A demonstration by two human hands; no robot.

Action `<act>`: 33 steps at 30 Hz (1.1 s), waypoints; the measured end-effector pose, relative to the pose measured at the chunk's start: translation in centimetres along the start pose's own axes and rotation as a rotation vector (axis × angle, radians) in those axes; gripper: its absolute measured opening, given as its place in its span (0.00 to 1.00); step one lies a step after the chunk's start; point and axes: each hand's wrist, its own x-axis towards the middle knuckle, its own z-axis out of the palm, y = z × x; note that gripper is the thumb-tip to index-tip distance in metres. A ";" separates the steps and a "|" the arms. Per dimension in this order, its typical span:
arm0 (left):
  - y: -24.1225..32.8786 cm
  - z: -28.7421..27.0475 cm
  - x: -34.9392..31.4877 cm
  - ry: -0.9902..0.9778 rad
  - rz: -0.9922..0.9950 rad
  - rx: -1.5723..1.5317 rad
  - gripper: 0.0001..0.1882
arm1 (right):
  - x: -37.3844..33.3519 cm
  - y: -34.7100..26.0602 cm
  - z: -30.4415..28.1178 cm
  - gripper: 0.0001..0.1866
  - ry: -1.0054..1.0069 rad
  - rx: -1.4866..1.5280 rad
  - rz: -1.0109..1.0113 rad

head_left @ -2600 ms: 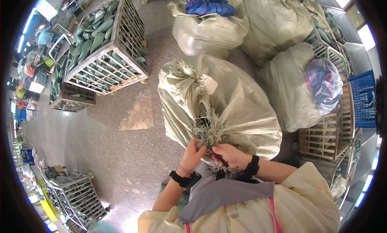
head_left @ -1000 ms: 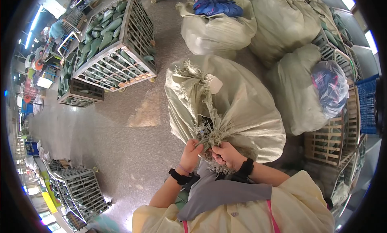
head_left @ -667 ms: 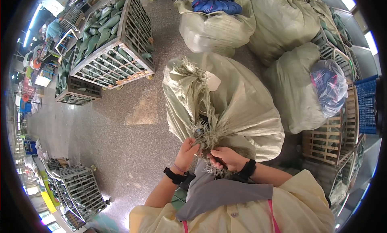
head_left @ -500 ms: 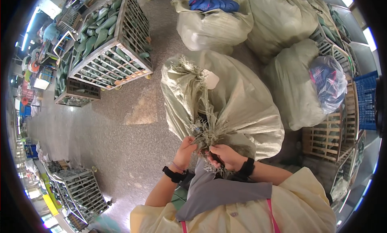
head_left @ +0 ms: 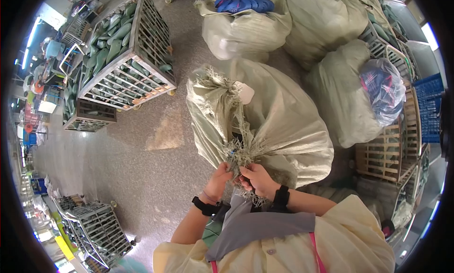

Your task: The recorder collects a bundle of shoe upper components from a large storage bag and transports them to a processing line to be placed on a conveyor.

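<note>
A large, full woven sack [head_left: 293, 117] in pale grey-green stands right in front of me. Its mouth is gathered into frayed bunches, one at the far left and one at the near side. My left hand [head_left: 219, 181] is closed on the near frayed edge. Beside it, nearly touching, my right hand [head_left: 257, 180] pinches the same frayed sack edge. A small dark gap shows between the two bunches, and what lies inside is hidden. A white tag [head_left: 244, 93] hangs at the far bunch.
More sacks [head_left: 248, 29] stand at the back and right, one topped with a blue bundle [head_left: 243, 1]. Slatted carts [head_left: 130, 77] full of green shoe-last shapes are at far left. Another cart [head_left: 97, 225] stands near left. Wooden crates [head_left: 380, 152] and a blue crate [head_left: 428, 107] are at right.
My right hand has shifted slightly left and up, closer to my left hand. Both hands keep their grip on the frayed edge. The view has turned a little.
</note>
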 end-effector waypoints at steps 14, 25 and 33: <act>0.3 0.8 -0.1 0.083 0.049 0.011 0.05 | -1.0 -0.6 -1.4 0.10 -0.025 -0.121 0.139; 0.6 1.2 -0.4 0.088 0.041 -0.035 0.03 | 0.0 -0.6 -1.0 0.08 -0.134 0.289 0.223; 1.0 0.6 -0.7 0.022 0.060 -0.042 0.03 | -0.4 -0.9 -2.4 0.09 -0.181 0.096 0.291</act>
